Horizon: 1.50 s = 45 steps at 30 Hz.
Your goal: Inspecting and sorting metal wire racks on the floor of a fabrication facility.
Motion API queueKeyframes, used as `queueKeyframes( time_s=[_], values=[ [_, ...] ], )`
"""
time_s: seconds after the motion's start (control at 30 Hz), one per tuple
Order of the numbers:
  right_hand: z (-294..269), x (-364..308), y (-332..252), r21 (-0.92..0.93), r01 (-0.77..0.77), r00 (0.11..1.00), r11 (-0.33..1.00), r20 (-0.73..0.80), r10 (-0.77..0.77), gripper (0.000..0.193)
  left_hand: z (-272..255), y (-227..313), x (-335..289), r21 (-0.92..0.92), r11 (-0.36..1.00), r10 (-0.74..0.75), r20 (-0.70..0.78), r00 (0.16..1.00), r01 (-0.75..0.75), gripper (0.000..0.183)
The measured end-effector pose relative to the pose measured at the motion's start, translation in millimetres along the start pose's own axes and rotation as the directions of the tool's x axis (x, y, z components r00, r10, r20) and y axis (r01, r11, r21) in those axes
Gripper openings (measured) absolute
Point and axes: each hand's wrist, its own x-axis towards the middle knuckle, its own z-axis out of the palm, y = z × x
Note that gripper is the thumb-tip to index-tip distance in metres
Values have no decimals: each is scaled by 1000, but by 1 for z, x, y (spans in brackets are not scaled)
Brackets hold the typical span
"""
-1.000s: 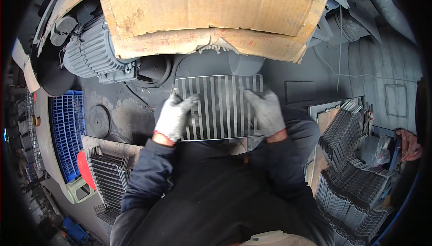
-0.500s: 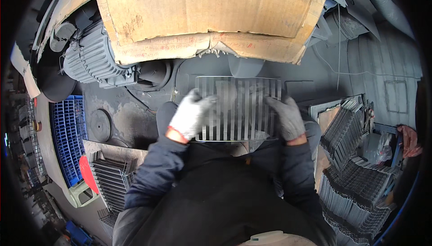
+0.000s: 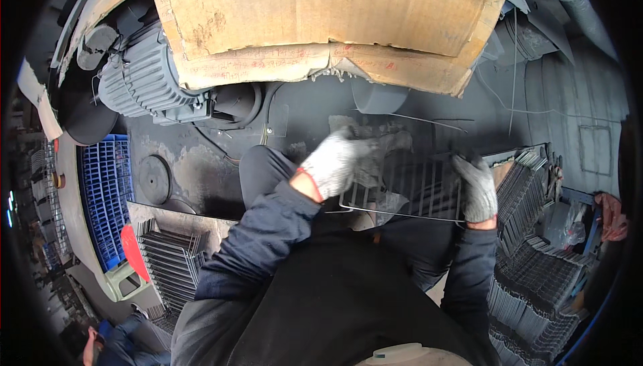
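Observation:
A metal wire rack (image 3: 424,216) with parallel bars hangs over my lap, blurred by motion. My right hand (image 3: 478,188), in a pale knitted glove, is closed on its right edge. Near the rack's upper left corner is my left hand (image 3: 329,167), gloved in the same way with a red cuff. Its fingers are smeared and point to the right, so whether they grip the rack does not show.
Stacked wire racks (image 3: 529,272) stand on my right, more racks (image 3: 167,259) at my left. A cardboard sheet (image 3: 321,11) overhangs the machine ahead. A motor (image 3: 144,75), blue crate (image 3: 107,198) and red piece (image 3: 134,251) lie leftward. Another person's arm (image 3: 90,346) shows at lower left.
Both hands and the rack have shifted right, and the rack's bars look thinner now. Another person's arm and clothing have come into view at the lower left.

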Motion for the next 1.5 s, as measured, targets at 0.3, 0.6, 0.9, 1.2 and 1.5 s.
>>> queueKeyframes(
  time_s=[0.3, 0.6, 0.9, 1.2, 1.5],
  values=[
    [149, 30, 30, 23, 149, 876, 989, 461, -143, 24, -127, 22, -71, -10, 1000, 16, -291, 957, -19, 15],
    [-2, -64, -44, -116, 278, 960, 954, 0, -280, 34, 32, -33, -25, 27, 983, 175, 181, 968, -183, 33],
    [7, -98, 7, 73, 449, 891, 890, 39, -453, 24, 13, -52, -81, 590, 602, 620, 79, 781, -538, 17],
    [37, -104, 12, 166, 435, 878, 885, 141, -457, 30, -4, -58, -116, 590, 534, 750, -1, 661, -605, 23],
    [39, -78, 26, 175, 483, 855, 858, 118, -505, 27, -7, -58, -104, 618, 512, 757, 4, 653, -597, 14]
  ],
)
